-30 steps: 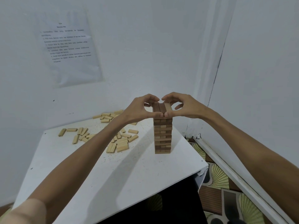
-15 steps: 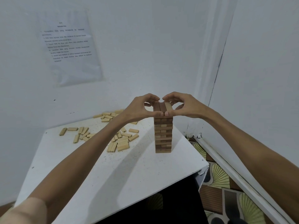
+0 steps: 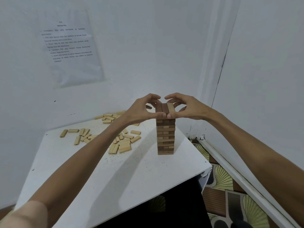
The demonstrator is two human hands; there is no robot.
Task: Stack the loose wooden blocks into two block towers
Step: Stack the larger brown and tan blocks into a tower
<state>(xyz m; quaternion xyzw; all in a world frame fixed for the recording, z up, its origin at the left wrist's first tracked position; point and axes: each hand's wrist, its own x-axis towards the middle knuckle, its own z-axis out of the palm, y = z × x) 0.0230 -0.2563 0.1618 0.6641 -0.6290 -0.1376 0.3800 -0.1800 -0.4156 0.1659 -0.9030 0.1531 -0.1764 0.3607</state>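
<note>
My left hand [image 3: 139,111] and right hand [image 3: 185,107] are both curled over the top layer [image 3: 165,108] of the tower [image 3: 165,137]. My thumbs meet on its near end and my fingers hook over the far end, so I pinch the three blocks between them.

I judge the step to be squaring this layer. The squeeze should be light and even from both hands, along the blocks only, with no downward lean that could shift the column.

The tower stands upright near the right edge of the white table [image 3: 131,178], where a sideways nudge could send blocks to the floor. To let go, I should open my fingers outward, then lift away.

The loose blocks [image 3: 121,145] lie scattered to the left, well apart from the tower. I see no second tower yet.
</note>
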